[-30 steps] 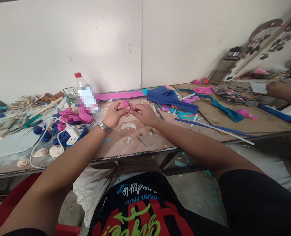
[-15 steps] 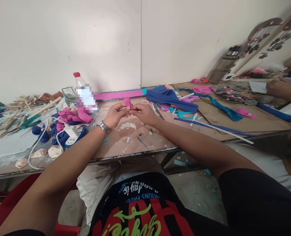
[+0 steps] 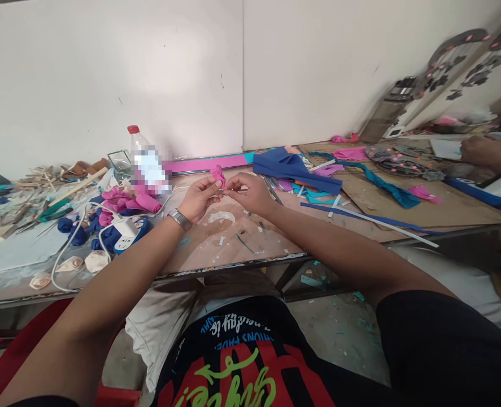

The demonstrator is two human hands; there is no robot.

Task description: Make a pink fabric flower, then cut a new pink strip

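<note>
A small pink fabric rose (image 3: 217, 174) is held above the table, its rolled head pointing up and away from me. My left hand (image 3: 199, 199) pinches it low down between thumb and fingers. From the other side, the closed fingertips of my right hand (image 3: 245, 191) grip the rose's gathered base; what exactly lies between them is too small to make out. Several finished-looking pink fabric roses (image 3: 148, 203) lie left of my hands, with dark blue ones (image 3: 78, 234) and cream ones (image 3: 96, 261) closer to the table's front edge.
A white-corded power strip (image 3: 125, 240) sits left of my forearm, before a red-capped bottle (image 3: 138, 141). Blue fabric (image 3: 295, 169), a teal strip (image 3: 381, 189) and a thin white stick (image 3: 386, 219) lie right. A co-worker's hand (image 3: 483, 152) is far right.
The pink rose has tipped slightly to the left in my hands. My right-hand fingers have shifted a little at its base; both hands stay in nearly the same place.
</note>
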